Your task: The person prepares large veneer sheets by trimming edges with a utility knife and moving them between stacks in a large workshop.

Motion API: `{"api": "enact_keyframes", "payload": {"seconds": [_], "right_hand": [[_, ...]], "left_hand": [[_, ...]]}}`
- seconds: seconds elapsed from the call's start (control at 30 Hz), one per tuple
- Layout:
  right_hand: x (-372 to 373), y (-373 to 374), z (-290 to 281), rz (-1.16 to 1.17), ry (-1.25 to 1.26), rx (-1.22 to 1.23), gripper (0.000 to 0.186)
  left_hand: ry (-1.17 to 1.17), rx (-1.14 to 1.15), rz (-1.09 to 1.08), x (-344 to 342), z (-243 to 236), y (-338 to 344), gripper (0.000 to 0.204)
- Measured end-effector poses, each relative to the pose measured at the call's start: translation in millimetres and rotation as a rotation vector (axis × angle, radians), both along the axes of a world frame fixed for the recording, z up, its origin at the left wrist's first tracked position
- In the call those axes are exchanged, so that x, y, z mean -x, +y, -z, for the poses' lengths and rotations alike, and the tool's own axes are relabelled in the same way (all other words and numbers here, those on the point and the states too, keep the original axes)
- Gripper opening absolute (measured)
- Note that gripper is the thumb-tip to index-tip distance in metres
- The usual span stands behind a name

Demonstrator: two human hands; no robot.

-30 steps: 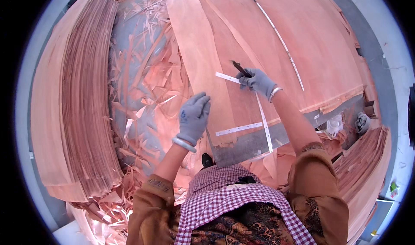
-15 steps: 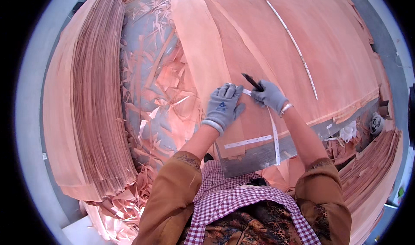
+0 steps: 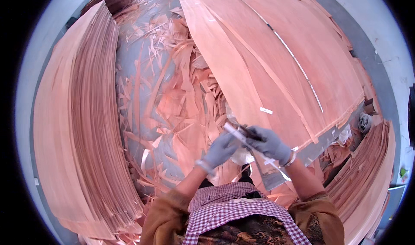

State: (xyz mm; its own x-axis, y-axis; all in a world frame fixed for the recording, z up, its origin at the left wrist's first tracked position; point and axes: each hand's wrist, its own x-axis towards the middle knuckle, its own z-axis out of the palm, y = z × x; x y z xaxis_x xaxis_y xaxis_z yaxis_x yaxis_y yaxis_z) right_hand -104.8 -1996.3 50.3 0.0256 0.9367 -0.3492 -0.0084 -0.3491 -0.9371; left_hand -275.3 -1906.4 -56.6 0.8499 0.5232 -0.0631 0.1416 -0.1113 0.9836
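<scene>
- Two stacks of thin sheets hem this in: a tall left stack down the frame's left, a right stack at lower right.
- Pinkish scraps litter the upper centre, curled and torn, with grey floor showing between.
- A striped rod lies across the broad sheets at upper right; a short white piece sits near their left edge.
- The grey bench edge pokes out at lower centre — just below the hands.
- Smooth, faintly grained sheets overlap in long slanting strips.
- Right hand, grey-gloved, lower centre: fingers curled snugly around a dark tool.
- A white strip slants across right there, blurred; left hand is beside it — whether it's pinching, I can't tell.
</scene>
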Motion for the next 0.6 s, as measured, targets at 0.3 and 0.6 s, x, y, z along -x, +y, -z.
{"api": "enact_keyframes", "payload": {"seconds": [0.3,0.6], "right_hand": [[148.9,87.7,41.8,-0.301,-0.037,-0.083,0.022],[112.1,190.0,40.6,-0.247,-0.017,-0.037,0.02]], "left_hand": [[-0.19,0.524,-0.522,163.3,-52.6,50.4,0.013],[-0.081,0.284,-0.561,137.1,-51.7,181.6,0.013]]}}
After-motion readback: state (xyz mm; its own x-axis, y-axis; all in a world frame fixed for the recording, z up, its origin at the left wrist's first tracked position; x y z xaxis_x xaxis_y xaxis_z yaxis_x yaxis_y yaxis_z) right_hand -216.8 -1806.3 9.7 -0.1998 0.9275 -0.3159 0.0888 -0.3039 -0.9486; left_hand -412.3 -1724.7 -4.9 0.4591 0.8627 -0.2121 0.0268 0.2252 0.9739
